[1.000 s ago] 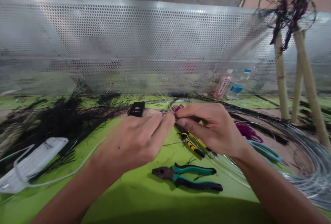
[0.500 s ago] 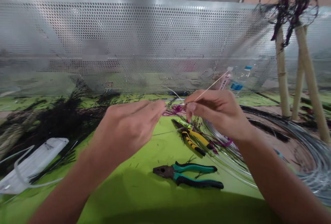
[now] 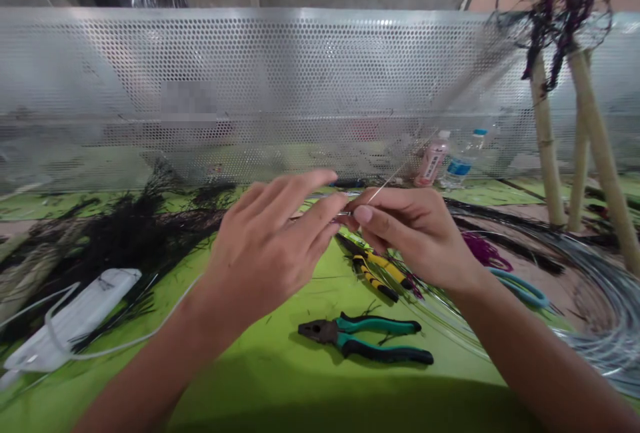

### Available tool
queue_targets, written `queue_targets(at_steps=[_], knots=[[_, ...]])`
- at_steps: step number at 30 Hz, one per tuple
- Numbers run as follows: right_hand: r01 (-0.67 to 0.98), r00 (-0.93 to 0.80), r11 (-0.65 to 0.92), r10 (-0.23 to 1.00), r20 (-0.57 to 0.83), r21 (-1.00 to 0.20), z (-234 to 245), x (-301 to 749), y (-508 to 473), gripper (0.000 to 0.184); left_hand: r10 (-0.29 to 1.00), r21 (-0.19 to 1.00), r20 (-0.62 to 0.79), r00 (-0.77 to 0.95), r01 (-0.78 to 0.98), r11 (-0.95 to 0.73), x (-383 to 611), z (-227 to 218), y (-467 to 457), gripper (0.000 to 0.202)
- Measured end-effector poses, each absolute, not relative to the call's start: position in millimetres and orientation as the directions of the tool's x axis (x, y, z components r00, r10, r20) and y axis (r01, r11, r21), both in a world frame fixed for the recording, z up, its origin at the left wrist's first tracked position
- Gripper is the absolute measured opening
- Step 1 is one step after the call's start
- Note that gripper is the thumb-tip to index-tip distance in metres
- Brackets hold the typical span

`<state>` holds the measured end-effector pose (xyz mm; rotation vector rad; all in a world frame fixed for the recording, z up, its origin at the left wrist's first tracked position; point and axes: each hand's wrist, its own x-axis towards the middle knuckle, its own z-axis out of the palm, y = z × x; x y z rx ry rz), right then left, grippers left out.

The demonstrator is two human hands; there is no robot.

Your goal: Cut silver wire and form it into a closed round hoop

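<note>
My right hand (image 3: pixel 413 230) is closed in a pinch on a thin wire (image 3: pixel 387 180), whose pale end slants up to the right from the fingertips. A short shiny piece shows at the pinch, pointing toward the left hand. My left hand (image 3: pixel 280 236) is beside it with its fingers apart, the index finger raised and the middle fingertip close to the wire; its thumb is hidden. Below the hands lie yellow-and-black pliers (image 3: pixel 375 273), partly covered by the right hand, and green-and-black combination pliers (image 3: pixel 365 338) with the jaws to the left.
A coil of clear wire (image 3: pixel 595 300) lies at the right, with purple thread (image 3: pixel 485 252) and a light blue ring (image 3: pixel 523 288). Black fibres (image 3: pixel 130 226) and a white power strip (image 3: pixel 75 316) are left. Two bottles (image 3: pixel 457 163), a perforated metal screen (image 3: pixel 300 86) and bamboo legs (image 3: pixel 547 146) stand behind.
My left hand has moved right, toward the right hand, and its fingers have spread. The wire in my right hand has tilted steeper. Purple thread near the fingertips no longer shows there.
</note>
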<state>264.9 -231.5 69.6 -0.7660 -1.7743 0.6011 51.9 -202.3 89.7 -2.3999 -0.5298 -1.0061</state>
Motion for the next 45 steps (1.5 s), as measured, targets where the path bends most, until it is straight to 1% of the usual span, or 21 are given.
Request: queue_targets(at_steps=[3, 7, 9, 11, 14, 17, 19, 22, 24, 26, 29, 30, 33, 36, 38, 41, 43, 45], knots=[[0.249, -0.200, 0.674, 0.738, 0.644, -0.695, 68, 255, -236, 0.020, 0.192, -0.226, 0.715, 0.672, 0.482, -0.847, 54, 87, -202, 0.014], [0.267, -0.063, 0.704, 0.694, 0.717, -0.658, 65, 248, -233, 0.012, 0.247, -0.154, 0.716, 0.653, 0.493, -0.857, 51, 86, -200, 0.014], [0.192, 0.004, 0.722, 0.677, 0.736, -0.665, 63, 248, -230, 0.011, 0.256, -0.147, 0.707, 0.659, 0.491, -0.859, 49, 86, -200, 0.014], [0.087, 0.049, 0.728, 0.678, 0.733, -0.680, 62, 251, -228, 0.012, 0.239, -0.176, 0.706, 0.667, 0.492, -0.853, 49, 86, -201, 0.013], [-0.029, 0.027, 0.735, 0.678, 0.735, -0.677, 64, 255, -229, 0.017, 0.236, -0.171, 0.716, 0.657, 0.492, -0.853, 50, 85, -201, 0.013], [-0.123, -0.073, 0.735, 0.664, 0.745, -0.667, 66, 253, -233, 0.021, 0.284, -0.097, 0.709, 0.646, 0.488, -0.868, 52, 86, -201, 0.016], [-0.141, -0.086, 0.755, 0.635, 0.768, -0.641, 67, 251, -235, 0.028, 0.328, -0.031, 0.695, 0.640, 0.482, -0.876, 54, 87, -202, 0.015], [-0.122, -0.056, 0.756, 0.642, 0.765, -0.643, 70, 249, -236, 0.035, 0.427, 0.091, 0.613, 0.665, 0.477, -0.874, 54, 91, -205, 0.014], [-0.110, -0.089, 0.730, 0.669, 0.738, -0.675, 72, 250, -237, 0.036, 0.477, 0.131, 0.555, 0.682, 0.494, -0.859, 53, 94, -207, 0.014], [-0.091, -0.107, 0.732, 0.666, 0.738, -0.675, 74, 250, -239, 0.035, 0.493, 0.154, 0.538, 0.684, 0.495, -0.855, 53, 95, -210, 0.013], [-0.049, -0.017, 0.781, 0.623, 0.782, -0.623, 73, 246, -246, 0.034, 0.467, 0.203, 0.547, 0.695, 0.430, -0.879, 55, 96, -214, 0.011], [-0.034, 0.017, 0.782, 0.623, 0.782, -0.623, 73, 244, -248, 0.034, 0.449, 0.212, 0.562, 0.695, 0.404, -0.890, 56, 96, -214, 0.009], [0.011, 0.081, 0.749, 0.659, 0.747, -0.662, 71, 237, -253, 0.033, 0.392, 0.197, 0.631, 0.670, 0.351, -0.916, 57, 97, -215, 0.005], [0.103, 0.108, 0.737, 0.659, 0.744, -0.668, 72, 237, -254, 0.034, 0.363, 0.167, 0.645, 0.673, 0.339, -0.926, 56, 97, -214, 0.007], [0.208, 0.058, 0.725, 0.661, 0.748, -0.656, 74, 242, -253, 0.033, 0.366, 0.148, 0.646, 0.669, 0.360, -0.921, 55, 97, -213, 0.008], [0.314, -0.121, 0.678, 0.723, 0.680, -0.665, 78, 252, -248, 0.018, 0.400, 0.154, 0.671, 0.625, 0.410, -0.899, 54, 97, -210, 0.007], [0.337, -0.239, 0.645, 0.763, 0.601, -0.686, 79, 258, -244, 0.014, 0.447, 0.199, 0.665, 0.598, 0.434, -0.878, 52, 97, -209, 0.007], [0.316, -0.299, 0.627, 0.778, 0.552, -0.713, 79, 261, -240, 0.013, 0.482, 0.251, 0.645, 0.593, 0.432, -0.866, 51, 98, -208, 0.009]])
